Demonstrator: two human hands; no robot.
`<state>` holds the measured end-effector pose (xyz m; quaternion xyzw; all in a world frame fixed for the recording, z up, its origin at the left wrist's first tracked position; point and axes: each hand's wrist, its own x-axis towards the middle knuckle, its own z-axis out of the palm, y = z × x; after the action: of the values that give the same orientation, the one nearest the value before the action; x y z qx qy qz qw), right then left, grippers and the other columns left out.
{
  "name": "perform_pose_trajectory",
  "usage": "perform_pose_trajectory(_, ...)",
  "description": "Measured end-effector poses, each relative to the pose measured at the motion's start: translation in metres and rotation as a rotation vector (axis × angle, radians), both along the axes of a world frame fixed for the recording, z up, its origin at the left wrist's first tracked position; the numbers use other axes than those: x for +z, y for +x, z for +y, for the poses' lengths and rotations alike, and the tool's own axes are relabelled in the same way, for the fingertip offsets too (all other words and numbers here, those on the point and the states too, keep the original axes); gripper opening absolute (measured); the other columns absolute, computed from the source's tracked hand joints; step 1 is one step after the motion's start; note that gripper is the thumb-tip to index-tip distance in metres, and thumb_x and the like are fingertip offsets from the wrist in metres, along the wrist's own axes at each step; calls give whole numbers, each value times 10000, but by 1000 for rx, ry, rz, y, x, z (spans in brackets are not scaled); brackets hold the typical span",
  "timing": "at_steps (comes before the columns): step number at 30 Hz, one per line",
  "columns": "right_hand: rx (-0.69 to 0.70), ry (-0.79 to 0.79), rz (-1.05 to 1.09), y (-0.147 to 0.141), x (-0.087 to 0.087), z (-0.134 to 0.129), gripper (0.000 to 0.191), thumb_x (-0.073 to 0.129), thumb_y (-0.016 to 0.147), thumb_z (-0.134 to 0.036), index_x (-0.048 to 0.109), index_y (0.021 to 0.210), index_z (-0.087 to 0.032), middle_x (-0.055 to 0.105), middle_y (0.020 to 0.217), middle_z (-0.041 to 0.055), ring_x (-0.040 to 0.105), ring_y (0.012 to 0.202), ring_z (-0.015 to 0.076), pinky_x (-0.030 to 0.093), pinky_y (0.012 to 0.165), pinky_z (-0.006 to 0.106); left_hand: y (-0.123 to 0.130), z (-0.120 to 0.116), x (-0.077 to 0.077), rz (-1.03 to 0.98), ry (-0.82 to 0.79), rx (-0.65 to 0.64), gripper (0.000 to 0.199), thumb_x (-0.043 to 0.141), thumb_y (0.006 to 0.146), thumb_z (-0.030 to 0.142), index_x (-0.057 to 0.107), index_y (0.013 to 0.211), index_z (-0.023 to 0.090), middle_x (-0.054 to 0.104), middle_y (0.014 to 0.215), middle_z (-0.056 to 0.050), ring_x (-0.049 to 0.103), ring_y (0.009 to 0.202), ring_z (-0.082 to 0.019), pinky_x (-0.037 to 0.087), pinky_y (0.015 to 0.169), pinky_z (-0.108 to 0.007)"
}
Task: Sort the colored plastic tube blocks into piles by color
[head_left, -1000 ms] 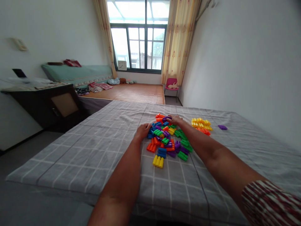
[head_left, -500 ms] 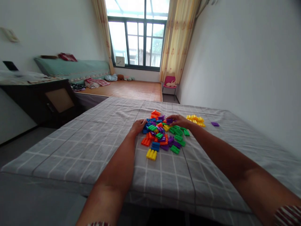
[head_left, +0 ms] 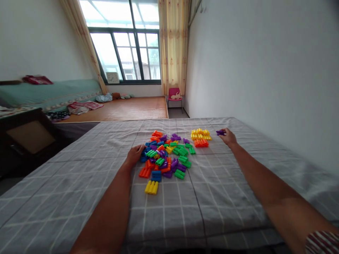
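Observation:
My left hand [head_left: 136,154] rests against the left side of a pile of coloured plastic blocks [head_left: 181,151]. Its fingers lie next to the blue blocks [head_left: 143,155], with no block clearly held. Far to the right, my right hand [head_left: 227,137] pinches a purple block [head_left: 220,133] over the cloth. Just left of that hand sits a group of yellow blocks [head_left: 201,134], with a group of orange blocks [head_left: 201,143] in front of it. The pieces look like short joined tubes. Whether another purple piece lies under my right fingers is hidden.
A grey checked cloth [head_left: 106,208] covers the table. One yellow block [head_left: 151,187] lies at the pile's near edge. Beyond stand a low bed platform [head_left: 132,107], a pink chair [head_left: 174,94] and a dark cabinet [head_left: 29,135]. A white wall [head_left: 254,70] runs along the right.
My right hand has carried a purple block from the pile to the right, past the yellow group. The left hand stays at the pile. The view has turned right, and the orange group now shows.

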<state>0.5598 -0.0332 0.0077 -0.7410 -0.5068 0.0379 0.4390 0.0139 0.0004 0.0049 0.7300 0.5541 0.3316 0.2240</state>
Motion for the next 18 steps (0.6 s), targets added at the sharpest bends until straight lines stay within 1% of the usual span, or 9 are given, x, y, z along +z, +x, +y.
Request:
perform_pose_trajectory(1, -56, -18, -99, 16, -7, -1, 326, 620, 700, -130, 614, 1022, -179, 679, 1086, 110, 625, 1016, 249, 490, 887, 403, 0, -1, 1, -4, 1, 0, 591, 360, 833, 594, 734, 961, 155, 725, 829, -38, 620, 803, -216, 427, 676, -262)
perform_pose_trajectory(3, -90, -57, -212, 36, -19, -4, 331, 570, 710, -90, 639, 1017, -192, 686, 1082, 93, 623, 1028, 249, 472, 911, 387, 0, -2, 2, -8, 2, 1, 588, 370, 831, 595, 733, 960, 151, 726, 852, -42, 621, 804, -215, 429, 697, -263)
perform_pose_trajectory(5, -66, -78, -217, 44, -29, -8, 346, 547, 713, -80, 653, 1019, -202, 696, 1070, 73, 631, 1014, 235, 477, 897, 351, 0, -3, 4, -8, -4, -1, 584, 380, 828, 597, 731, 961, 150, 728, 871, -42, 619, 804, -215, 431, 710, -263)
perform_pose_trajectory(7, -46, -71, -163, 45, -34, -12, 339, 562, 723, -116, 655, 1039, -198, 702, 1060, 67, 640, 987, 221, 489, 866, 324, 0, -4, 5, -5, -14, -3, 586, 385, 825, 602, 727, 969, 150, 728, 879, -40, 617, 804, -214, 432, 712, -262)
perform_pose_trajectory(10, -91, -42, -116, 45, -36, -17, 341, 549, 751, -160, 639, 1079, -175, 699, 1067, 82, 645, 960, 208, 491, 849, 317, 0, -4, 6, 0, -26, 2, 600, 383, 826, 610, 722, 989, 142, 727, 878, -38, 615, 812, -214, 433, 717, -260)
perform_pose_trajectory(13, -138, -108, -149, 51, -34, -21, 312, 553, 765, -236, 639, 1058, -175, 700, 1047, 86, 646, 929, 210, 487, 828, 322, -1, -3, 6, 6, -32, -2, 606, 385, 827, 611, 721, 1000, 136, 729, 890, -40, 618, 833, -214, 434, 730, -256)
perform_pose_trajectory(16, -74, -216, -170, 59, -32, -24, 365, 663, 681, -345, 649, 1018, -205, 708, 991, 63, 643, 891, 213, 488, 775, 299, -2, -2, 5, -4, -34, -6, 603, 399, 825, 611, 722, 1003, 135, 730, 897, -39, 621, 844, -212, 436, 731, -248)
perform_pose_trajectory(18, -23, -238, -198, 61, -33, -24, 390, 699, 632, -327, 656, 1005, -221, 710, 969, 51, 639, 892, 211, 483, 775, 290, -2, -2, 5, -7, -38, 2, 603, 399, 826, 612, 724, 1007, 137, 729, 877, -35, 621, 832, -210, 437, 712, -246)
